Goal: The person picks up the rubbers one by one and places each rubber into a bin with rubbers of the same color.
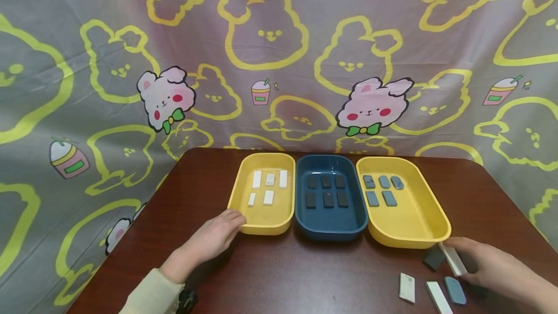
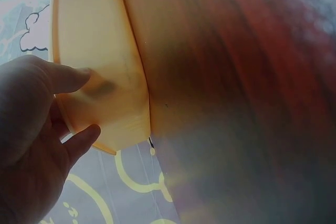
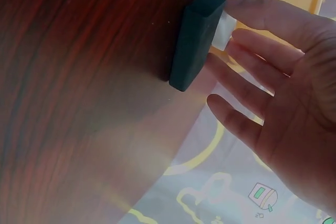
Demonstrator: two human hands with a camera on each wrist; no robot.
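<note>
My left hand (image 1: 220, 230) holds the near left corner of the left yellow tray (image 1: 266, 230); in the left wrist view the thumb (image 2: 73, 80) lies against the tray's outer wall. On the right, my right hand (image 1: 492, 268) pinches a white rectangular block (image 1: 453, 259) between thumb and fingers, just in front of the right yellow tray (image 1: 410, 243). A dark block (image 1: 433, 258) lies beside it. Another dark block (image 3: 197, 43) stands close to the fingers in the right wrist view, partly covering the white one.
A blue tray (image 1: 331, 234) sits between the yellow ones. Left to right, the trays hold several white, several black and several blue-grey blocks. Near the right hand lie a printed white block (image 1: 407, 288), a long white block (image 1: 439, 298) and a blue-grey block (image 1: 455, 290) on the brown table (image 1: 305, 275).
</note>
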